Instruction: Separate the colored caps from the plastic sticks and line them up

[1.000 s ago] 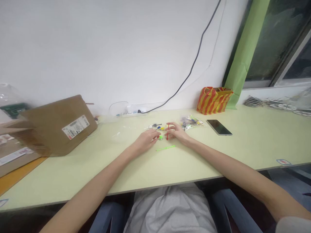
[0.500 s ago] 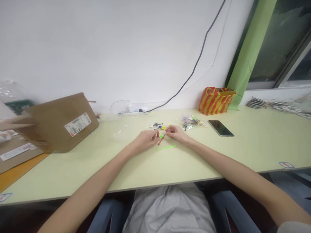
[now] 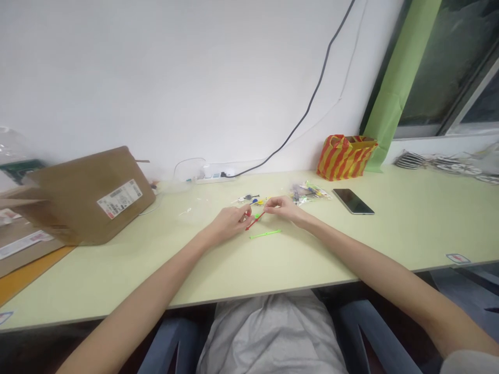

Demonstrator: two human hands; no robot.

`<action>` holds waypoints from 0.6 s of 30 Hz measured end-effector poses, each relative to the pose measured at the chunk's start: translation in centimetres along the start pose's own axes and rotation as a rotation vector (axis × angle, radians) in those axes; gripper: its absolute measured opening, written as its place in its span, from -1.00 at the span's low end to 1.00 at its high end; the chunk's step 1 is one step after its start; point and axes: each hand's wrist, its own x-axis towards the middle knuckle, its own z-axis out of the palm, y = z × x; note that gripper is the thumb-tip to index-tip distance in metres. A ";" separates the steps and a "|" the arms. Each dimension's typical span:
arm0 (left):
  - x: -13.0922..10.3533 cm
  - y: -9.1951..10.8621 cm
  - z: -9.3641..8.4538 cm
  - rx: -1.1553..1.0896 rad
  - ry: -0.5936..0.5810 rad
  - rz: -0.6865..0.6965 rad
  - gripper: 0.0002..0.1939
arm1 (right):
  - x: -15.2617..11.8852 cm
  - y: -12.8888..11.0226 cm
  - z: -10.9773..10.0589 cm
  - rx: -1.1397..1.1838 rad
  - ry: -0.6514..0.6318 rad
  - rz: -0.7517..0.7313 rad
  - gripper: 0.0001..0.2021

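Between my hands a thin red stick [image 3: 255, 221] slants over the table. My right hand [image 3: 284, 208] pinches its upper end. My left hand [image 3: 231, 223] is closed round a small red piece [image 3: 248, 212], with its fingertips near the stick's lower end. A bright green stick [image 3: 265, 234] lies on the table in front of the hands. Just behind the fingers are a small green piece [image 3: 257, 215], a yellow piece [image 3: 261, 202], a blue piece [image 3: 255, 201] and small dark parts [image 3: 249, 197].
Behind my right hand lies a clear bag of coloured parts [image 3: 307, 192]. Further right are a phone [image 3: 353, 201] and a striped bag [image 3: 346, 158]. A cardboard box [image 3: 93, 197] stands on the left. A power strip [image 3: 215, 177] lies by the wall.
The red stick has shifted slightly left and lies at a flatter slant, its lower end now by my left fingertips. The view has tilted a little.
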 end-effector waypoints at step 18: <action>0.0 0.2 -0.4 -0.022 -0.160 0.064 -0.79 | -1.1 -0.6 1.3 -0.236 -0.436 -0.186 -0.88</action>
